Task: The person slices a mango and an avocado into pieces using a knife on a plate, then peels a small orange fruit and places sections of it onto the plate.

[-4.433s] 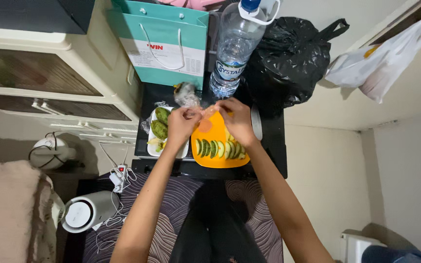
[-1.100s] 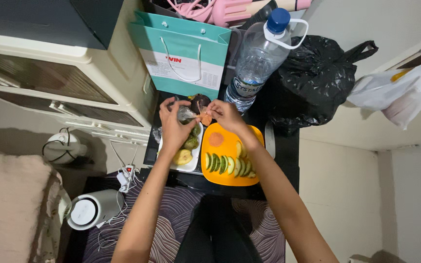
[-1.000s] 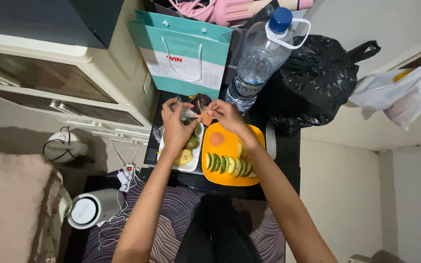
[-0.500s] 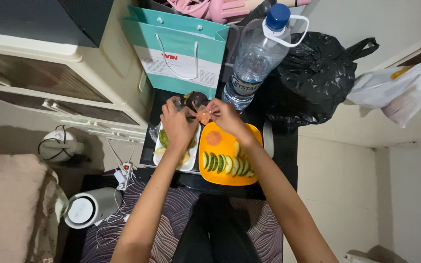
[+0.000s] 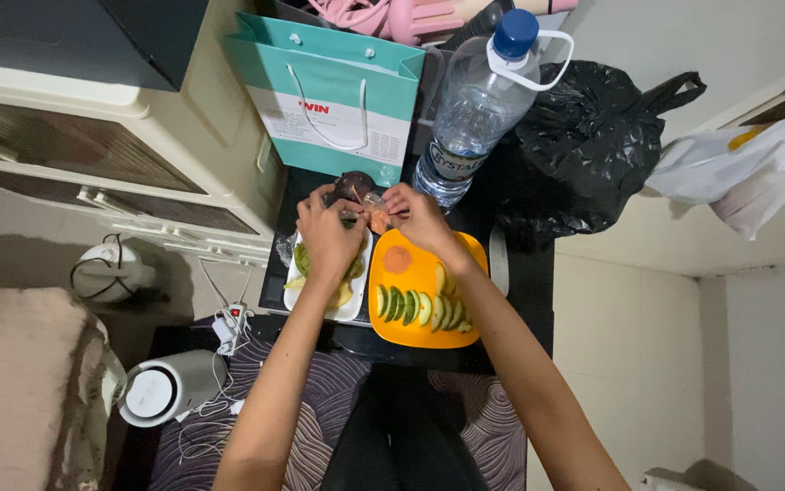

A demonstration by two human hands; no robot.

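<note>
My left hand (image 5: pixel 327 232) and my right hand (image 5: pixel 418 218) meet above the far edge of a small black table (image 5: pixel 520 282), both pinching a small clear plastic packet (image 5: pixel 376 216) with orange-red powder in it. Below the right hand lies an orange plate (image 5: pixel 410 323) with a row of green fruit slices (image 5: pixel 421 307) and a mound of orange-red powder (image 5: pixel 398 259). Under the left hand sits a white tray (image 5: pixel 356 295) of green fruit pieces. A dark round object (image 5: pixel 353 186) lies just beyond the fingers.
A teal paper bag (image 5: pixel 329 95), a large water bottle (image 5: pixel 471 109) and a black plastic bag (image 5: pixel 583 136) stand at the table's back. A cream cabinet (image 5: pixel 92 155) is on the left. Two white appliances (image 5: pixel 160 391) and cables lie on the floor at lower left.
Both hands stayed together on the packet and shifted slightly left and away over the last second. Earlier they held it over the orange plate, where the powder mound now lies.
</note>
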